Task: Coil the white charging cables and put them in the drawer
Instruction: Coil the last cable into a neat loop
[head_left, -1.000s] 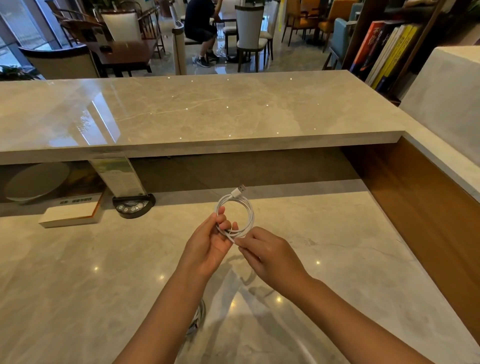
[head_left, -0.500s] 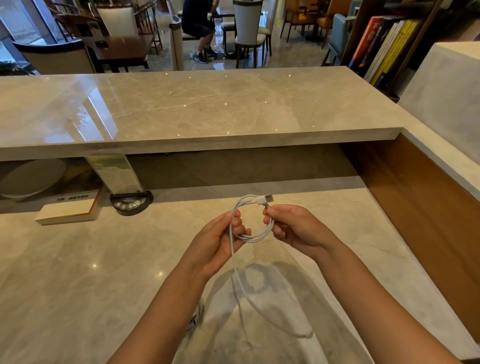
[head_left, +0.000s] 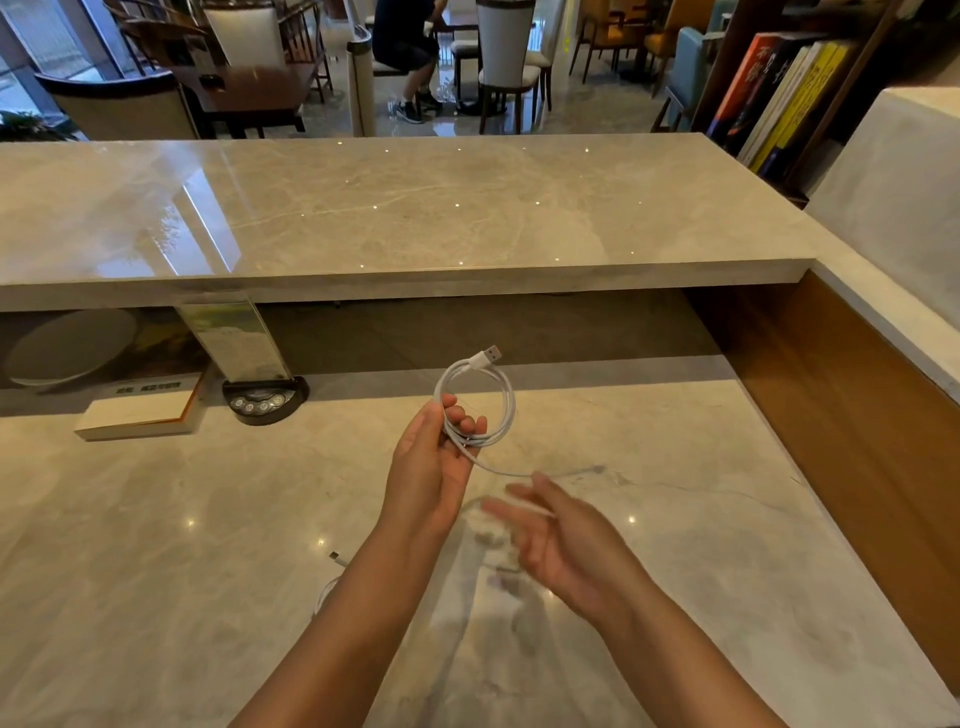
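My left hand (head_left: 428, 467) pinches a white charging cable (head_left: 506, 402) wound into a loop, held above the marble desk (head_left: 156, 545). Its USB plug sticks up at the top of the loop. A loose tail runs from the loop to the right and swings blurred in the air. My right hand (head_left: 561, 540) is below and right of the loop, fingers spread, blurred, holding nothing. A second white cable (head_left: 332, 571) lies on the desk, mostly hidden behind my left forearm. No drawer is in view.
A raised marble counter (head_left: 415, 218) overhangs the back of the desk. Under it stand a clear sign holder on a black round base (head_left: 265, 400), a book (head_left: 140, 413) and a white dish (head_left: 67, 348). A wooden side panel (head_left: 857, 431) walls the right.
My right hand let go of the cable and dropped down and to the right, fingers spread. The loop stayed in my left hand, and the free tail now swings out to the right.
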